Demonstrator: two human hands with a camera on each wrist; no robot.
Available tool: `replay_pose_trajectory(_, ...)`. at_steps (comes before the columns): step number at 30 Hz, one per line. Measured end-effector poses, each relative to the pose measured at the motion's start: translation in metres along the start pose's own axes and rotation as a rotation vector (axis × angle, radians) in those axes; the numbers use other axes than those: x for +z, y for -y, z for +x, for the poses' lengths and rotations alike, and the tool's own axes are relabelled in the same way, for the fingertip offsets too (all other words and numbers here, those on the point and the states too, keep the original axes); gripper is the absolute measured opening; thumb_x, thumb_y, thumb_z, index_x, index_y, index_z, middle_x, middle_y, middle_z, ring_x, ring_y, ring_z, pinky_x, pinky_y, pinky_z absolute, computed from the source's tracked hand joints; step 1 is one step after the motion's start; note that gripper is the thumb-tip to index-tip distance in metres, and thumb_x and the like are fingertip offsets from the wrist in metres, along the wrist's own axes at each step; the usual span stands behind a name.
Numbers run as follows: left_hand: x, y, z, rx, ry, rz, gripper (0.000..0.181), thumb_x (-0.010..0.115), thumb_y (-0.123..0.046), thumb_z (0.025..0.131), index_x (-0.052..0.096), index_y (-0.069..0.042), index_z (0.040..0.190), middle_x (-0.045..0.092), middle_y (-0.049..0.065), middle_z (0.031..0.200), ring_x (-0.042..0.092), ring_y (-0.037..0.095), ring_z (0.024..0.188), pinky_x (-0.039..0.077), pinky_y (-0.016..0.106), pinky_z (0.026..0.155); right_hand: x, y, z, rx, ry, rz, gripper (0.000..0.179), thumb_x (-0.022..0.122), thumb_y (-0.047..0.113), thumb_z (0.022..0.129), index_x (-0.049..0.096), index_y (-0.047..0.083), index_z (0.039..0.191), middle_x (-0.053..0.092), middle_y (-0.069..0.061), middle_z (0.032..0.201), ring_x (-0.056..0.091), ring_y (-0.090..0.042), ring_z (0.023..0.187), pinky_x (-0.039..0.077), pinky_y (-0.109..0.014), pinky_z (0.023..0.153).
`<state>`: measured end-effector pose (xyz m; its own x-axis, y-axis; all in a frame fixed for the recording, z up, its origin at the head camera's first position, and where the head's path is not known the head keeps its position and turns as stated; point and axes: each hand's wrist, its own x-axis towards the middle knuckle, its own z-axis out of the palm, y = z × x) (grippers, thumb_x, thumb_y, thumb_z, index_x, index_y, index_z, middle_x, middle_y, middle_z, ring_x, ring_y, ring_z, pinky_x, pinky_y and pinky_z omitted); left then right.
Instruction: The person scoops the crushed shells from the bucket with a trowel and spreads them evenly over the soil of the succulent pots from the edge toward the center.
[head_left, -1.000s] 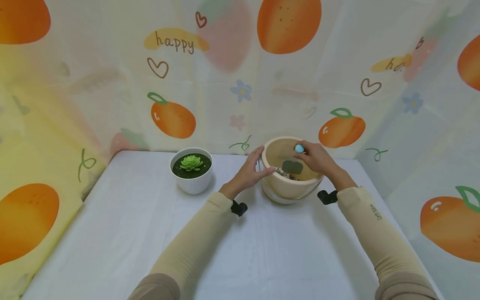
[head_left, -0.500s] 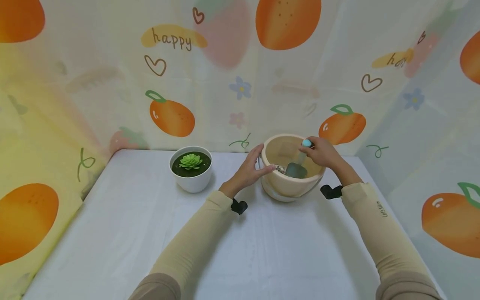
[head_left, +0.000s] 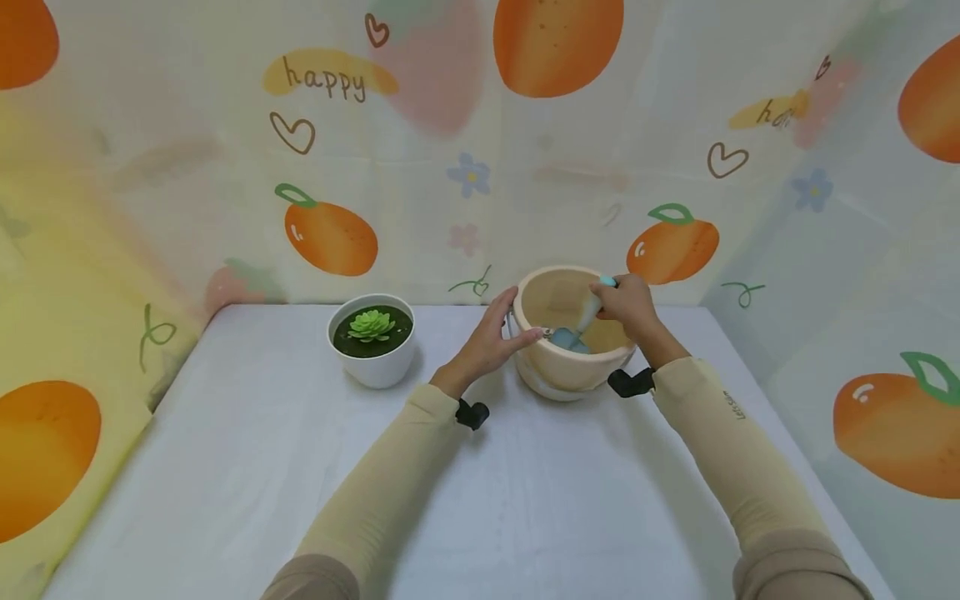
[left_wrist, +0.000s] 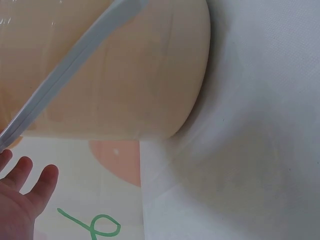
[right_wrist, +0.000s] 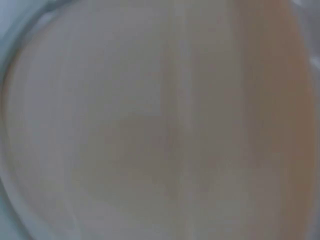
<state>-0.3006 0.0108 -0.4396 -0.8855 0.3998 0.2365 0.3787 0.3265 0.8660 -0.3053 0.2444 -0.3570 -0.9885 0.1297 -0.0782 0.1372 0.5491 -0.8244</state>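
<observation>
A small, light blue shovel with a smooth pale handle (head_left: 588,314) is held near its top by the right hand (head_left: 628,308), with the fingers curled round it. The blade is dipped inside a round, cream bucket (head_left: 558,372) on the white cloth-covered table (head_left: 495,500). The left hand (head_left: 484,342) is spread wide, and the bucket's left side is touched by it, with the thumb at the front rim. How hard it is pressed cannot be told.

Some small, pale speckled bits (head_left: 547,334) are seen by the blade. They could be spilled over the rim if the shovel is lifted too fast or tipped too far. The left thumb could be bumped, since the blade is so near. The bucket could be slid or tipped if its wall is pushed hard, because only one side is steadied.

The shovel is tilted, with its blade low and toward the left. The blade looks flat and wide, but its lower edge is hidden by the rim. The right wrist view is too blurred to be used.
</observation>
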Motion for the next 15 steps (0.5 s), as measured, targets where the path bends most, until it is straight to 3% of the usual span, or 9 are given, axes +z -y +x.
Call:
replay_pose_trajectory(4,-0.0019,0.0024,0.0002,0.024,-0.001,0.004,0.083,0.067,-0.034,0.09,0.022,-0.01,0.155,0.021,0.011,0.161,0.025,0.027,0.148,0.028,0.047,0.119,0.0104,0.0066,0.0016,0.054,-0.022,0.064,0.029,0.055,0.021,0.098,0.06,-0.007,0.096,0.053,-0.011,0.096,0.063,-0.013,0.07,0.06,-0.026,0.071)
replay_pose_trajectory(10,-0.0018,0.0025,-0.0012,0.044,0.016,-0.021,0.081,0.066,-0.033,0.091,0.02,-0.012,0.155,0.021,0.008,0.161,0.026,0.025,0.147,0.029,0.046,0.118,0.0114,0.0067,0.0007,0.088,-0.019,0.059,0.038,0.052,0.023,0.1,0.058,-0.011,0.116,0.054,-0.017,0.112,0.066,-0.021,0.084,0.059,-0.034,0.083)
replay_pose_trajectory(15,-0.0016,0.0038,-0.0011,0.03,0.019,-0.021,0.083,0.067,-0.033,0.091,0.019,-0.012,0.156,0.02,0.008,0.161,0.026,0.024,0.147,0.029,0.045,0.118,0.0104,0.0052,-0.0001,0.105,-0.009,0.096,0.039,0.053,0.022,0.099,0.057,-0.013,0.117,0.054,-0.016,0.111,0.064,-0.013,0.073,0.058,-0.036,0.085)
